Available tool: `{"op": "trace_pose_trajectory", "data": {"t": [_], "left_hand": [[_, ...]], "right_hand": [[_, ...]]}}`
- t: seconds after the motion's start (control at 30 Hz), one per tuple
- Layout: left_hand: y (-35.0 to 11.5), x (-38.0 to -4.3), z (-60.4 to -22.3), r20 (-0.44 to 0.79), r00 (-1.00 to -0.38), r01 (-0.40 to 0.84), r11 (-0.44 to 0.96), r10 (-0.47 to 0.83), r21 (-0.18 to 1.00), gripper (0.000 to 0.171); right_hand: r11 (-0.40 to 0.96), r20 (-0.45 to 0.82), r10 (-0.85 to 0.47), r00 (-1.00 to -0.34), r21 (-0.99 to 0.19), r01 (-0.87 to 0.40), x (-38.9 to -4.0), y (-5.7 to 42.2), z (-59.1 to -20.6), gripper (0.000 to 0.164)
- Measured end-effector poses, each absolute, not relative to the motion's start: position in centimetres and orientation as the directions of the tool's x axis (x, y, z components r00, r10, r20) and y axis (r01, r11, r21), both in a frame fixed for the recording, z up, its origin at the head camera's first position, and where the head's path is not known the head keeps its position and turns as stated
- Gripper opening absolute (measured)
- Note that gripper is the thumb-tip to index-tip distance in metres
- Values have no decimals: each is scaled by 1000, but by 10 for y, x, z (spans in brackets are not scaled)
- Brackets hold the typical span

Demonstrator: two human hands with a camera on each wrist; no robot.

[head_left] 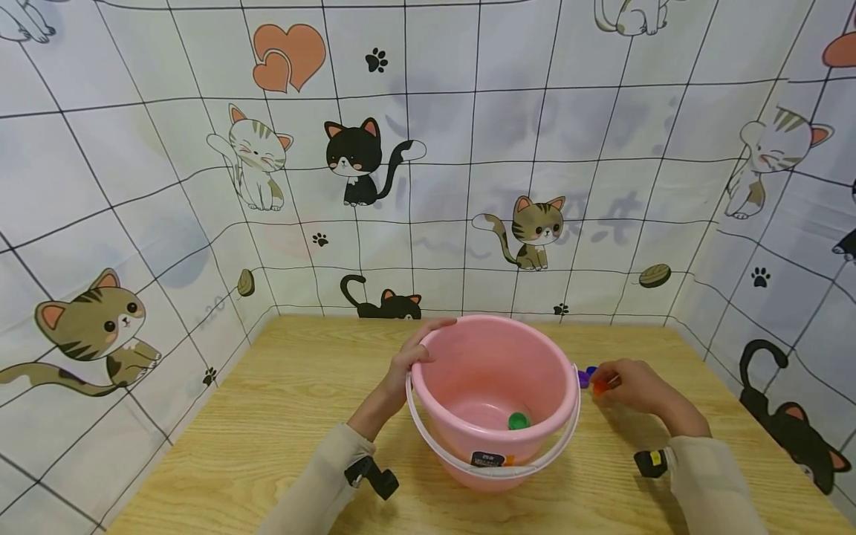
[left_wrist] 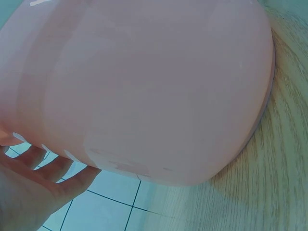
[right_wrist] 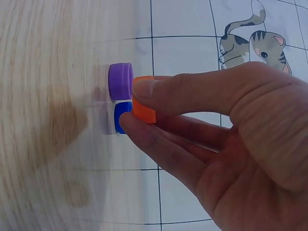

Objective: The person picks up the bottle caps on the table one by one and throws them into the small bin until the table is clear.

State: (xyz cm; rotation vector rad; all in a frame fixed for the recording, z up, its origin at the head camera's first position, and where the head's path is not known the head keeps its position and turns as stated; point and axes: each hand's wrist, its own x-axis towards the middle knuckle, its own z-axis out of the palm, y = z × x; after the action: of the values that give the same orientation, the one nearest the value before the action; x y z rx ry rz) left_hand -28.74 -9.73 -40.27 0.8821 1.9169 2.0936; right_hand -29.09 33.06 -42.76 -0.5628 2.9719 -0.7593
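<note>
A pink plastic bucket (head_left: pixel 481 368) stands on the wooden table, its white handle (head_left: pixel 428 435) hanging down at the near side. My left hand (head_left: pixel 400 371) grips the bucket's rim at the left. In the left wrist view, several fingers (left_wrist: pixel 77 185) lie along the bucket's outer wall. A green bottle cap (head_left: pixel 518 421) lies inside on the bottom. To the right of the bucket, my right hand (head_left: pixel 638 388) pinches an orange bottle cap (right_wrist: pixel 144 108) between thumb and fingers. Right beside it are a purple cap (right_wrist: pixel 120 82) and a blue cap (right_wrist: pixel 123 115), the blue one partly hidden by a fingertip.
The light wood table (head_left: pixel 301 416) ends at a wall covering (head_left: pixel 441 193) printed with cats and grid lines, which also rises at both sides. A small black wrist camera (head_left: pixel 371 475) sits on the left sleeve, and another camera (head_left: pixel 650 464) on the right.
</note>
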Motion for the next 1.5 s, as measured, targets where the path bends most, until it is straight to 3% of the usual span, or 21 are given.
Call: {"op": "trace_pose_trajectory", "data": {"t": [1.5], "left_hand": [[-97, -288, -402, 316, -811, 270, -165, 492, 949, 75]], "right_hand": [[825, 69, -370, -927, -435, -361, -287, 324, -414, 23]]}}
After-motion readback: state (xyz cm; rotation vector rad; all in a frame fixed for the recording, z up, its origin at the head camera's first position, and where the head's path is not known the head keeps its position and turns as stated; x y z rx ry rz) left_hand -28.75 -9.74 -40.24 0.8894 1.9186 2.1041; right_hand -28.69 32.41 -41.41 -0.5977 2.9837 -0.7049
